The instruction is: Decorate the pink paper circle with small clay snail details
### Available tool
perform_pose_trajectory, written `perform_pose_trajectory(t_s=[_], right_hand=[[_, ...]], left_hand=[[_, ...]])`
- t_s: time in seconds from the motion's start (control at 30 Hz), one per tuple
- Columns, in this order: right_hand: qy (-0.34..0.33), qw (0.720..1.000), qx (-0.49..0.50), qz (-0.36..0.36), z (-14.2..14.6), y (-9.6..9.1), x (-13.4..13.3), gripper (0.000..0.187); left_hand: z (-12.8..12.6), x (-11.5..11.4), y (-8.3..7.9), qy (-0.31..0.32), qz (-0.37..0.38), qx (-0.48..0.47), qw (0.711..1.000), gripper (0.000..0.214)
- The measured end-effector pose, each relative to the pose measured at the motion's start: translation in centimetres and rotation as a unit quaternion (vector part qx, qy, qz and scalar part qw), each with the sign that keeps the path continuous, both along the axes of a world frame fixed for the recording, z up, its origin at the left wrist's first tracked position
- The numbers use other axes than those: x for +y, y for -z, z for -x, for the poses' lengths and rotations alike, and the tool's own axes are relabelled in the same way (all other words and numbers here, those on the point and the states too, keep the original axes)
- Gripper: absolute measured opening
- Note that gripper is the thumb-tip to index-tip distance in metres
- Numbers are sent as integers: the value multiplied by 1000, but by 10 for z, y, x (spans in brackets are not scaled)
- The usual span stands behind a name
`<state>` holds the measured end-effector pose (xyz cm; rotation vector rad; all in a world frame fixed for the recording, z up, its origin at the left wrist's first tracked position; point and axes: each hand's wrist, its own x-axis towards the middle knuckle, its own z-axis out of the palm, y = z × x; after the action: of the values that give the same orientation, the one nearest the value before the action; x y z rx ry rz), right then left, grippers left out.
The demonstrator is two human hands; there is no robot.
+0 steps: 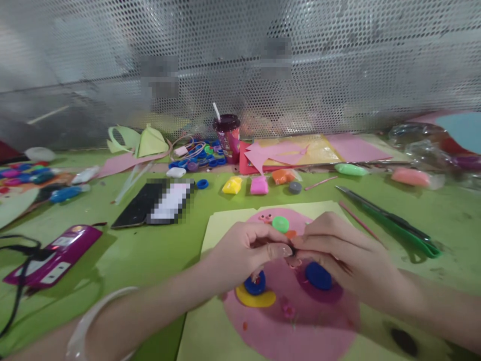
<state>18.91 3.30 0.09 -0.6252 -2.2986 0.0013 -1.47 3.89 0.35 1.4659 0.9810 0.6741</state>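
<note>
My left hand (259,248) and my right hand (338,253) meet fingertip to fingertip, both closed in a pinch. Between them shows a small dark piece (292,250), mostly covered by the fingers, so its kind is unclear. Below the hands lies a pink paper circle (300,331) on a pale yellow sheet (203,331). On the circle are a blue disc with a yellow curved shape (255,300) at left, a blue oval (318,276) on a purple shape at right, and a green round (280,224) near the top. A small pink flower (288,309) sits lower down.
Wrapped clay packs, yellow (232,185), pink (259,185) and orange (283,176), lie behind the sheet. A craft knife (376,205) and green-handled tool (421,243) rest right. A phone (154,203) and purple power strip (56,255) lie left; a lidded cup (228,140) stands behind.
</note>
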Motion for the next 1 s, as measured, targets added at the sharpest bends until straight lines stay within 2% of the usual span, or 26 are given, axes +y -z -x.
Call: perform_pose_trajectory(t_s=[0.2, 0.37, 0.5, 0.67, 0.87, 1.0], right_hand=[[4, 1000, 15, 16, 1, 2, -2, 14], [4, 1000, 30, 5, 3, 4, -1, 14], [5, 999, 26, 24, 3, 5, -1, 19], [0, 999, 39, 19, 4, 5, -2, 13], [2, 1000, 18, 3, 2, 10, -1, 13], [-1, 1000, 20, 24, 1, 9, -1, 11]], left_hand=[[0, -1, -1, 3, 9, -18, 1000, 8], [1, -1, -2, 6, -11, -14, 1000, 9], [1, -1, 1, -2, -25, -1, 1000, 11], [2, 0, 2, 13, -15, -22, 1000, 12], [3, 0, 0, 6, -26, 19, 999, 14], [3, 0, 2, 16, -51, 27, 998, 14]])
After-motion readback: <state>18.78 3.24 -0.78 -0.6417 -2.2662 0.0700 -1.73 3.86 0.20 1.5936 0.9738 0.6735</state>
